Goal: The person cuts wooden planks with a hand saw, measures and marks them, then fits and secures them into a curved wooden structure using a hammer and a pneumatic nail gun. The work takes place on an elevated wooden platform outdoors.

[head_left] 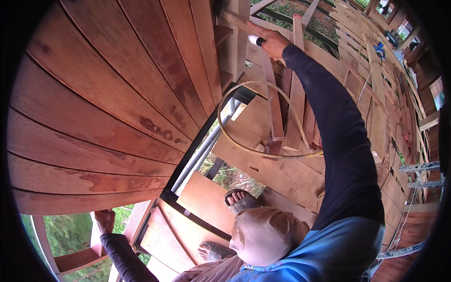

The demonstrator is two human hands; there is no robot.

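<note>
a person's right grip (275, 43) is wrapped around a wooden-handled tool (240, 22) beside a plank wall's (108, 103) far end; whether the left grip (103, 220), at its near edge, is closed cannot be told.

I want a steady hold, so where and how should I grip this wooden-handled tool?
I'd take the wooden-handled tool near its lower right end, coming from the right, roughly where the right hand wraps it. Its slim, straight handle slants toward the picture's upper left, so closing around it crosswise should suit. Its far end is too blurred to judge.
</note>
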